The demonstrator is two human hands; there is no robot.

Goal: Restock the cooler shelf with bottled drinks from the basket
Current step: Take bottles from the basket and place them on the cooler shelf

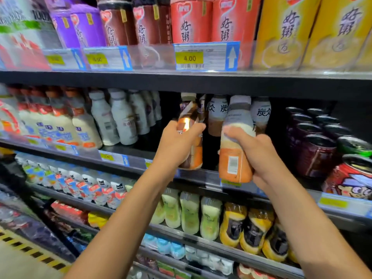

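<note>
Several dark cooler shelves fill the frame from top to bottom, all stocked with drinks. Tall tubs (191,23) in purple, brown, red and yellow line the top. The middle shelf (128,147) carries white bottles (120,119) at centre left and dark cans (314,150) at right, with a gap at centre. In front of that gap the left hand (179,143) grasps a brown-and-orange bottle (194,156), tilted, over the shelf's front edge. Just beside it to the right, the right hand (259,156) grips an orange-and-cream bottle (234,158) round its lower half, cap toward two upright bottles (218,115) at the back. A yellow price tag (189,58) reading 4.00 sits upper centre.
</note>
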